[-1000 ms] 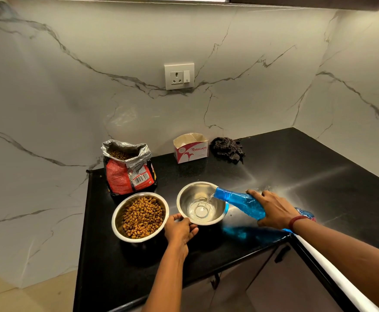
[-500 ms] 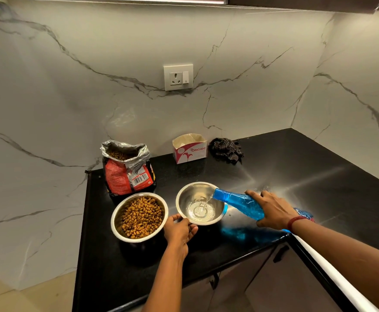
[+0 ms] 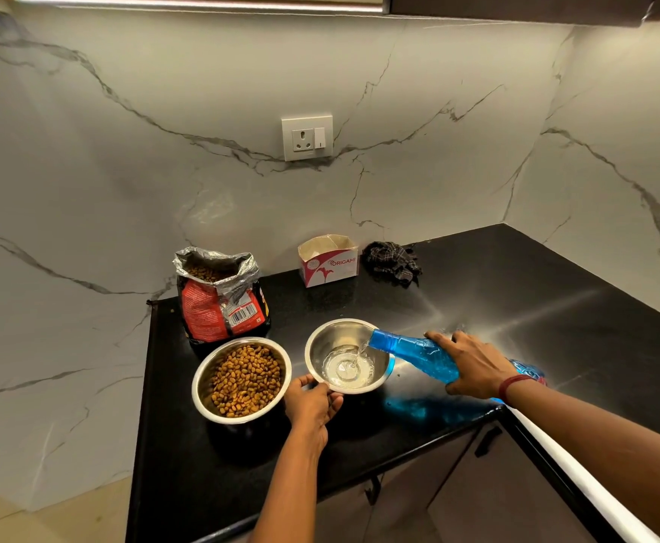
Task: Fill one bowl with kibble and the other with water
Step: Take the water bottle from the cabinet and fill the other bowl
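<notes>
Water level risen, bottle [image 3: 418, 354] in right grip [image 3: 473, 366], pouring into bowl [image 3: 346, 356]

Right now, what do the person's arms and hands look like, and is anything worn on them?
Both forearms are bare, with no sleeves in view. The left hand wears no glove, ring or band that I can see. The right hand is also ungloved; a dark red thread band circles its wrist.

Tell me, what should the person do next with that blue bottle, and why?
Probably keep the blue bottle tipped and pouring. The right hand holds its mouth over the water bowl, which has only a shallow pool, while the left hand grips the rim. The kibble bowl already looks full.
</notes>
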